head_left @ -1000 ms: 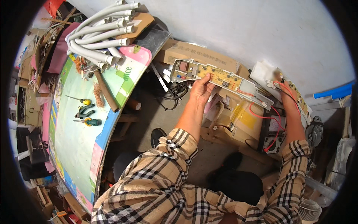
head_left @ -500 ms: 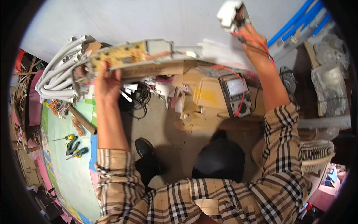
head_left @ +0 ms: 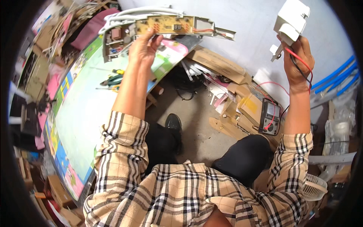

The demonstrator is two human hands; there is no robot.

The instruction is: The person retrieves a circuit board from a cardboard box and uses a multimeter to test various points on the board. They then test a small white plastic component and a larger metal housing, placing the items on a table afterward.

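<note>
This looks like a cluttered electronics repair workshop: an analog multimeter (head_left: 270, 118), an exposed circuit board (head_left: 163, 25), a screwdriver (head_left: 120, 71) and pliers (head_left: 112, 80) on the table (head_left: 81, 128), heaped scrap (head_left: 39, 70) alongside.

Digits (head_left: 177, 27) mark the circuit board (head_left: 163, 25), green lettering (head_left: 165, 57) the tabletop (head_left: 81, 113).

Open gap between circuit board (head_left: 165, 25) and white housing (head_left: 293, 17); wall (head_left: 245, 38) behind.

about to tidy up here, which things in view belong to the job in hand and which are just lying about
Seem part of the job:
Long yellow circuit board, in left hand
White boxy plastic part, in right hand
Black meter, red and black leads

Seem just lying about:
Pale plastic hoses
Long brown cardboard box
Blue tubes
</note>
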